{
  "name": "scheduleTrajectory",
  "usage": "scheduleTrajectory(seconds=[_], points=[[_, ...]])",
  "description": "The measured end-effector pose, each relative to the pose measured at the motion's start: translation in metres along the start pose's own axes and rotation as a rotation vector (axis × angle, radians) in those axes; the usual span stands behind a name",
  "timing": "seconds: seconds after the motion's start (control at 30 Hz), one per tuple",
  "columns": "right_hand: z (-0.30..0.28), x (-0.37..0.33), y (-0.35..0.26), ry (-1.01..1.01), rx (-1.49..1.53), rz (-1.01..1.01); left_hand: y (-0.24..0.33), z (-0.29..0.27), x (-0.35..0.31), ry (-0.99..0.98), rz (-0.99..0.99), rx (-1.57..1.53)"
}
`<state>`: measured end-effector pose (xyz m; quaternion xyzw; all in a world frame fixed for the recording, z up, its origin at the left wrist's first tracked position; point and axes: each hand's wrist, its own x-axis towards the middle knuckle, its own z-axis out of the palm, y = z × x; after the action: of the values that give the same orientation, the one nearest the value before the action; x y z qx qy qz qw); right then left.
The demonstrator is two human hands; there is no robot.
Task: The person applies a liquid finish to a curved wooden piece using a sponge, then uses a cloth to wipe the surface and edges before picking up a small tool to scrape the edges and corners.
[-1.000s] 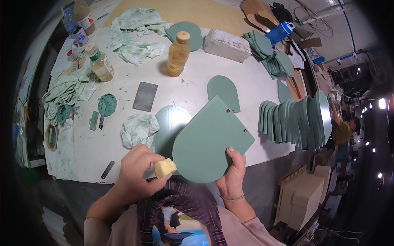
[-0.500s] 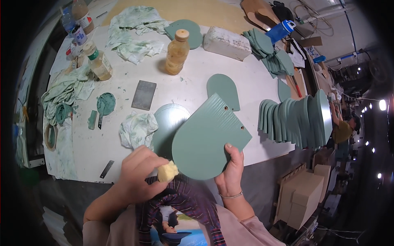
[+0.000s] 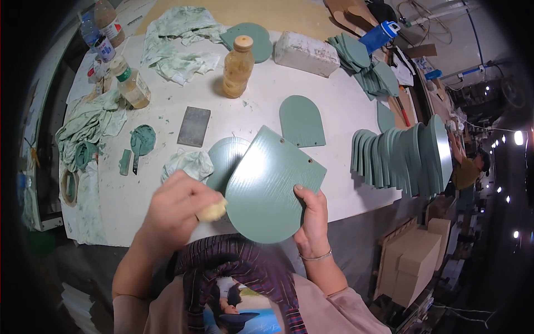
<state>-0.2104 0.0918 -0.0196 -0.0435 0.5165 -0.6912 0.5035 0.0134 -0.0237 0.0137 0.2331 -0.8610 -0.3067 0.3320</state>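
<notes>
My right hand [image 3: 312, 220] grips a green rounded panel [image 3: 270, 189] by its right edge, thumb on the face. The panel is tilted over the table's near edge, with two small holes by its straight end and light glaring off its face. In my left hand [image 3: 178, 209] a pale yellow sponge [image 3: 213, 210] is pinched, close to the panel's left edge; whether it touches cannot be told. Partly behind the held panel lies another green panel [image 3: 225, 158], with a crumpled stained cloth [image 3: 188, 164] beside it. A smaller green panel [image 3: 302, 119] lies farther back.
A row of upright green panels [image 3: 397, 158] stands at the right edge of the white table [image 3: 167, 111]. A grey block [image 3: 194, 127], a putty-smeared scraper [image 3: 143, 142], a bottle of yellowish liquid [image 3: 238, 67] and a white block [image 3: 307, 54] lie around. Cardboard boxes [image 3: 409, 264] stand below right.
The held panel has turned and shifted slightly left, so its face now catches the light. My left hand with the sponge has moved up and left.
</notes>
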Motion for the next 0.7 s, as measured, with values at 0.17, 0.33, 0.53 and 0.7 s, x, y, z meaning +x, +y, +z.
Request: scheduleTrajectory(seconds=[0.17,0.33,0.53,0.7], points=[[0.003,0.004,-0.003,-0.011,-0.03,0.045,0.013,-0.006,0.003,-0.112,0.033,-0.102],[0.003,0.005,-0.004,-0.018,-0.024,0.024,-0.001,-0.005,0.007,-0.064,-0.013,0.028],[0.01,0.003,-0.008,-0.001,-0.069,0.005,0.001,-0.003,0.006,-0.135,-0.008,-0.075],[0.011,0.004,-0.008,-0.013,-0.073,-0.008,0.0,-0.01,0.006,-0.174,0.002,-0.079]])
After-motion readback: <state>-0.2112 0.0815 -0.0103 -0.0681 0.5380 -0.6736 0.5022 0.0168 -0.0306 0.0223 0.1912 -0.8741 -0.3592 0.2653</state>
